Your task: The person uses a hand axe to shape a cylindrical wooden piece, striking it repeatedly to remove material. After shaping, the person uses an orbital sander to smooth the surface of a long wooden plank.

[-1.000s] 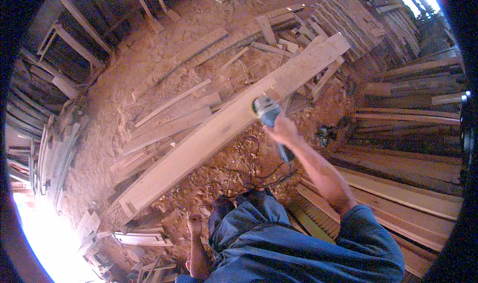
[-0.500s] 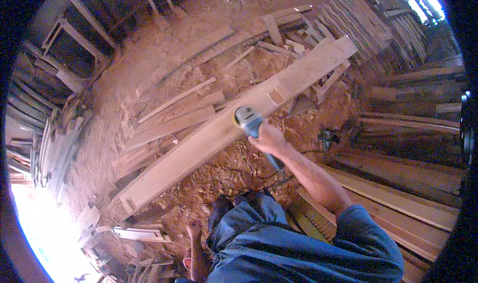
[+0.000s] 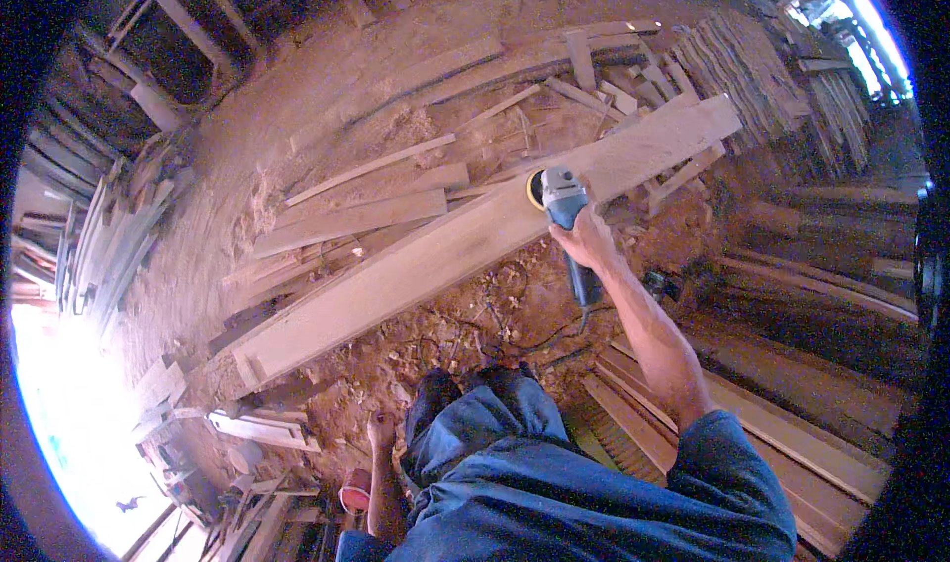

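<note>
My right hand (image 3: 588, 237) is wrapped round the body of a blue angle grinder (image 3: 565, 198) with a grey metal head. Its yellow-edged disc (image 3: 536, 189) rests on or just over a long, wide plank (image 3: 406, 290), right of the plank's middle; I cannot tell whether they touch. The plank runs slantwise from near left to far right. A dark cord trails from the grinder's rear end. Low beside my left leg hangs my left hand (image 3: 380, 429), fingers curled in; whatever it may hold is hidden. A red round object (image 3: 355, 490) shows beside that forearm.
Loose boards (image 3: 356, 223) lie on the dusty ground beyond the plank. Stacked slats (image 3: 742, 72) fill the far right, and long timbers (image 3: 762, 423) lie on my right. More timber (image 3: 119, 231) leans at the left. Wood chips and scraps surround my feet.
My right hand has moved the grinder to the right and farther along the plank. The view has shifted a little. My left hand stays low and curled.
</note>
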`<act>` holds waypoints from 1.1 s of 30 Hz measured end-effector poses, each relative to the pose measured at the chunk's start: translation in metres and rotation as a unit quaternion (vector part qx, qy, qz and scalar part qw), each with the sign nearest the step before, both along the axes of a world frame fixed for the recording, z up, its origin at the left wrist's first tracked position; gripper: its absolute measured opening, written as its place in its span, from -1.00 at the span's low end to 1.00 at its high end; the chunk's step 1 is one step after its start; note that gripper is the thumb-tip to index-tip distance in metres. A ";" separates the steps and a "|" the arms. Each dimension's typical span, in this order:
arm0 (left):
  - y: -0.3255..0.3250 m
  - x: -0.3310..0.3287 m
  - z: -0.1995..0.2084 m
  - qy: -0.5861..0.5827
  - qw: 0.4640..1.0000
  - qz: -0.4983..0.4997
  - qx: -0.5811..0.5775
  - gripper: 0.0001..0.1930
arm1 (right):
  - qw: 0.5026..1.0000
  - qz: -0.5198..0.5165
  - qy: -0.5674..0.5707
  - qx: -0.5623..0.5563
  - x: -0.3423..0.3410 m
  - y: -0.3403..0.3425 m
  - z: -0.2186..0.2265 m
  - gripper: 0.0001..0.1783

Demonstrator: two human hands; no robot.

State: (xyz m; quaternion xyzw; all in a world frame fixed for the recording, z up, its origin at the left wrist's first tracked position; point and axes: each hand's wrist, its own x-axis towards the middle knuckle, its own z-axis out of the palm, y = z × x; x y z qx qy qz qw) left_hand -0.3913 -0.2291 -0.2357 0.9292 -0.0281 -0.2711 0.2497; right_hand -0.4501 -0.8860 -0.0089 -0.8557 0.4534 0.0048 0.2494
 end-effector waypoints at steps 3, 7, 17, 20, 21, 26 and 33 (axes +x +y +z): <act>0.002 0.004 -0.002 0.087 0.984 0.085 -0.126 -0.74 | 0.998 0.049 0.029 0.037 0.017 0.039 -0.002 -0.16; 0.004 -0.001 -0.008 0.048 0.985 0.070 -0.153 -0.74 | 0.990 0.137 0.010 0.017 0.044 0.099 -0.003 -0.20; 0.035 -0.005 -0.004 0.135 0.979 0.113 -0.101 -0.70 | 0.975 0.206 -0.059 0.060 0.082 0.169 0.007 -0.21; 0.043 -0.007 -0.004 0.122 0.976 0.152 -0.102 -0.69 | 0.986 0.159 -0.026 0.048 0.056 0.132 0.011 -0.19; 0.043 -0.009 -0.005 0.148 0.971 0.177 -0.062 -0.69 | 0.989 0.138 -0.014 0.045 0.046 0.117 0.010 -0.18; 0.036 -0.015 -0.003 0.104 0.959 0.166 -0.202 -0.70 | 1.000 0.013 0.001 -0.009 0.003 0.030 0.003 -0.13; 0.018 -0.011 0.011 0.091 0.981 0.126 -0.115 -0.73 | 0.997 -0.077 0.022 0.004 -0.018 -0.037 -0.005 -0.10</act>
